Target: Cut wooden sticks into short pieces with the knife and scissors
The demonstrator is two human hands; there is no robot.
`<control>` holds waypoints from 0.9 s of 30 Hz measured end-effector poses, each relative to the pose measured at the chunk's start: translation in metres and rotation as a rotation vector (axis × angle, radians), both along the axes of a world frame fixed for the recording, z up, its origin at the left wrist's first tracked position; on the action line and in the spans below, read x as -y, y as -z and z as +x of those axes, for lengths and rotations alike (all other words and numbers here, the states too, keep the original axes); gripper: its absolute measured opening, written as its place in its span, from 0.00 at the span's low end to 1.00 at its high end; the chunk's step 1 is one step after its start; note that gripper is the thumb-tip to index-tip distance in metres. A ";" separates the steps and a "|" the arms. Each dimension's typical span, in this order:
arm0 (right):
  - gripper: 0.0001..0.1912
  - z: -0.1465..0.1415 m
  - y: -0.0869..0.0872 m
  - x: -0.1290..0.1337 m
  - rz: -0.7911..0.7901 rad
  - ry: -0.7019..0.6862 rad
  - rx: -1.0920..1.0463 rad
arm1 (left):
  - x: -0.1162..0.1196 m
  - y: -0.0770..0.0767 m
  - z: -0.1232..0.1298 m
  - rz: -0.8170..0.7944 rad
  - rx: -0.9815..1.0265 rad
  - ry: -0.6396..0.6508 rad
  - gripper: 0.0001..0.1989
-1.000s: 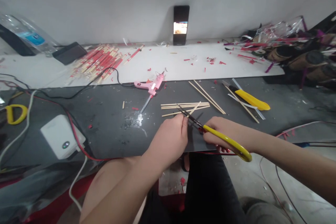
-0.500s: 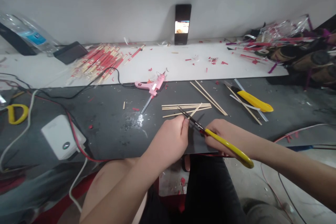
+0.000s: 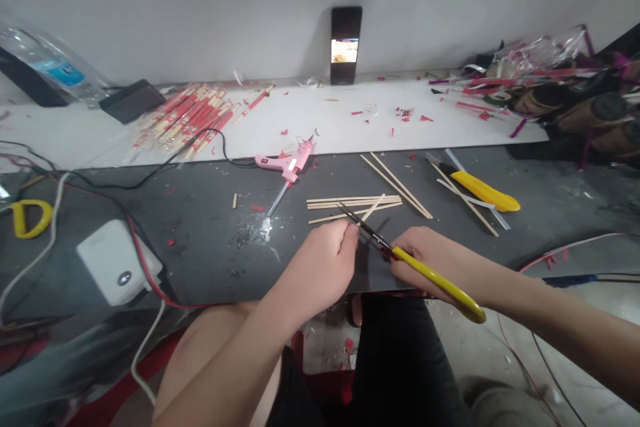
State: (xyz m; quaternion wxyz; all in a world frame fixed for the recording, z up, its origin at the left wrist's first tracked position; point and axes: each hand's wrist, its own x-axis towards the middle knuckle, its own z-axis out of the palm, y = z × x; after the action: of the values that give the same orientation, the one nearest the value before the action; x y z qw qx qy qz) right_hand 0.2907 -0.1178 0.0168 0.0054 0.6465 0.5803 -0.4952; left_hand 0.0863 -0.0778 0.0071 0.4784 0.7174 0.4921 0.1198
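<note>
The right hand (image 3: 430, 263) grips yellow-handled scissors (image 3: 437, 281), its fingers (image 3: 415, 243) wrapped closely around the handles, with the dark blades pointing left and up just beside the left hand (image 3: 317, 270). That hand's fingers (image 3: 347, 235) curl tightly together; whether they pinch anything is hidden. Thin wooden sticks (image 3: 353, 201) lie on the dark worktop (image 3: 200, 253) just ahead, near a pink glue gun (image 3: 287, 168). Farther back, a plastic bottle (image 3: 50, 60) carries a blue label too blurred to read.
</note>
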 end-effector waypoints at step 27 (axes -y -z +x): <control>0.14 -0.002 -0.005 0.002 0.037 0.000 -0.041 | -0.003 0.011 -0.004 -0.156 0.081 0.002 0.22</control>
State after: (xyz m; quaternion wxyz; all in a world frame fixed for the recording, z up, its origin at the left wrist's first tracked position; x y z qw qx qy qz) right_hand 0.2882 -0.1196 0.0216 -0.0185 0.6363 0.5892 -0.4977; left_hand 0.0826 -0.0750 -0.0035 0.5523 0.6730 0.4796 0.1097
